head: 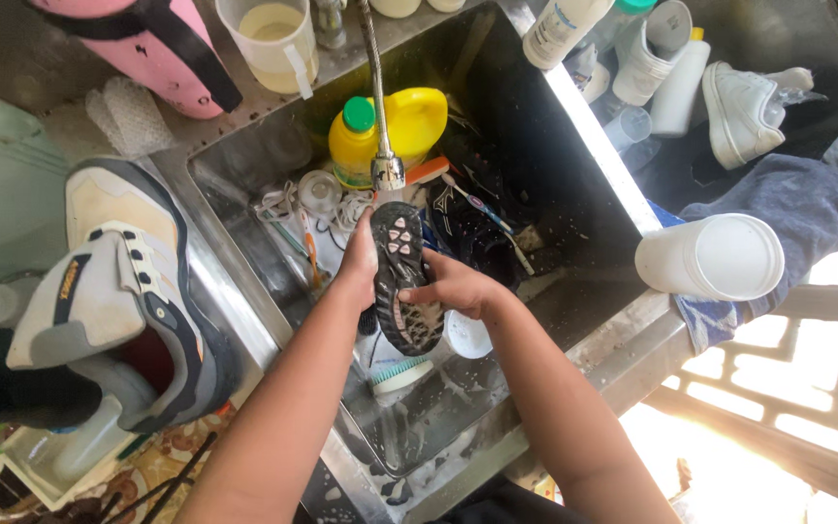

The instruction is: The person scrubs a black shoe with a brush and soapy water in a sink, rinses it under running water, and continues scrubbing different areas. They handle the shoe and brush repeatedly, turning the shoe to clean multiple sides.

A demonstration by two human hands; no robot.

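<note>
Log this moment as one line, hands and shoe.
left hand: grips shoe | right hand: grips shoe | shoe: sole up, under faucet | sink: yellow bottle, laces, brush

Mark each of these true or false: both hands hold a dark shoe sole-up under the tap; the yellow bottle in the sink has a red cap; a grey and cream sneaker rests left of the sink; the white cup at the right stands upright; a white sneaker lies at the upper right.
1. Both hands, left hand and right hand, hold the dark shoe sole-up under the tap: true.
2. The yellow bottle has a red cap: false, the cap is green.
3. A grey and cream sneaker rests left of the sink: true.
4. The white cup stands upright: false, it lies on its side.
5. A white sneaker lies at the upper right: true.
</note>
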